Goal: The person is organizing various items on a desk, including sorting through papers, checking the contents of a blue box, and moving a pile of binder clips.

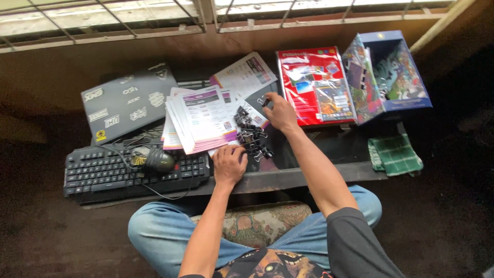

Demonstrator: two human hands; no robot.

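Note:
A fanned stack of white and purple leaflets [198, 121] lies on a low dark table [329, 149]. My left hand [229, 163] rests with curled fingers on the stack's near right corner. To its right sits a heap of several black binder clips [251, 136]. My right hand [280, 112] reaches past the heap and pinches one black binder clip [264, 101] at its far side. More leaflets [246, 74] lie behind the stack.
A black keyboard [103, 170] with a mouse [158, 160] on it fills the left. A grey stickered laptop [128, 103] lies behind it. A red paper pack [315, 85], an open colourful box [388, 72] and a green checked cloth [395, 154] sit right.

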